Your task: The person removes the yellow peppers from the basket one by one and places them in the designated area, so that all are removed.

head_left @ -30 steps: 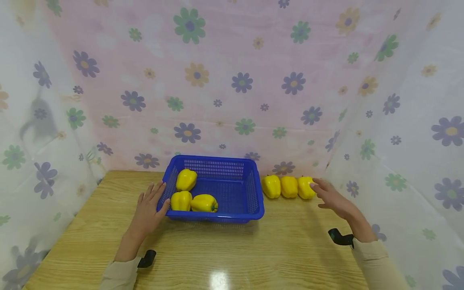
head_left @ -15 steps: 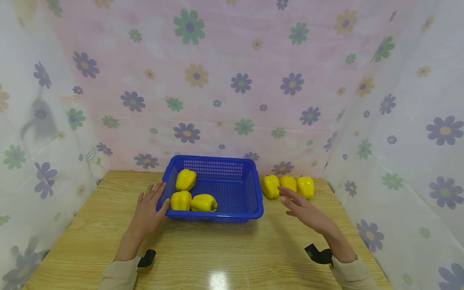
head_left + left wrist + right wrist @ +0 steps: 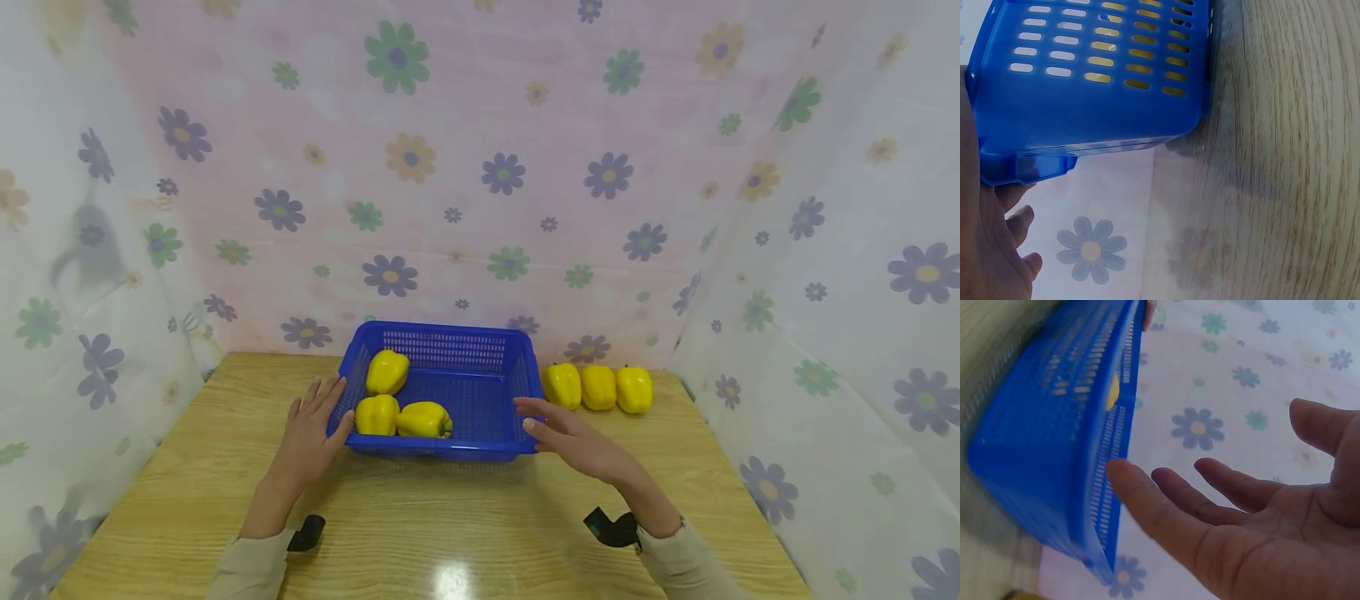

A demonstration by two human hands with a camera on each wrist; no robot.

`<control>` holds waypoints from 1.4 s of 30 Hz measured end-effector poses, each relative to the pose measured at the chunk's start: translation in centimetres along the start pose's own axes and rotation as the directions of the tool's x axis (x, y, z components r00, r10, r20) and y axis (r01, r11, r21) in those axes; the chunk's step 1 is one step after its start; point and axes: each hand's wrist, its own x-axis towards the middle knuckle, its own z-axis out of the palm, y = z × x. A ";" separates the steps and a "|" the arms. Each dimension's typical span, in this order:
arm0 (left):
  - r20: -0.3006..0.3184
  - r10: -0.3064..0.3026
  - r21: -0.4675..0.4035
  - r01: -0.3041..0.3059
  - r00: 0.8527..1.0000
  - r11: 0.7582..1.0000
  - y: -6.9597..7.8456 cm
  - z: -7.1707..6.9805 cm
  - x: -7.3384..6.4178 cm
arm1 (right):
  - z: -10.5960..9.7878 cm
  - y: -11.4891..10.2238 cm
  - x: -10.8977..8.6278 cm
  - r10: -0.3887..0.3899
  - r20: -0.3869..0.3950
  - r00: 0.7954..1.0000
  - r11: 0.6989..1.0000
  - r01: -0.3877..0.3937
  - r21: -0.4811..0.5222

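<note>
A blue plastic basket [image 3: 480, 400] stands on the table with several-slotted sides and 3 yellow bell peppers inside: one at the back left [image 3: 387, 372], one at the front left [image 3: 377, 414], and one lying on its side [image 3: 424, 419]. My left hand [image 3: 309, 429] rests on the basket's left rim with fingers extended; the left wrist view shows its fingers [image 3: 1019, 225] past the rim. Over the right rim hovers my right hand [image 3: 573, 437], fingers spread and slightly bent. Nothing lies in its palm [image 3: 1260, 550] in the right wrist view.
Right of the basket, 3 more yellow bell peppers stand in a row at the table's back: a left one [image 3: 563, 386], a middle one [image 3: 598, 387] and a right one [image 3: 634, 389]. Flower-printed curtains [image 3: 465, 167] enclose the wooden table [image 3: 420, 533] behind and on both sides.
My right hand has moved left from the rightmost pepper, passing in front of the row, to the basket's right rim. My left hand, the basket and the peppers stay in place.
</note>
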 end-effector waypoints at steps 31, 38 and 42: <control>0.020 -0.018 -0.008 0.018 1.000 1.000 -0.4 0.4 0.2 | 7.4 0.8 9.3 -0.056 -0.273 0.960 0.975 -0.007 -0.224; 0.012 -0.017 -0.019 0.017 1.000 1.000 -0.4 0.3 0.2 | 7.7 0.5 11.0 0.070 -0.167 0.984 0.943 -0.119 -0.310; -0.004 -0.006 -0.015 0.006 1.000 1.000 -0.3 0.3 0.1 | 7.9 0.6 11.8 0.130 -0.132 0.983 0.934 -0.166 -0.316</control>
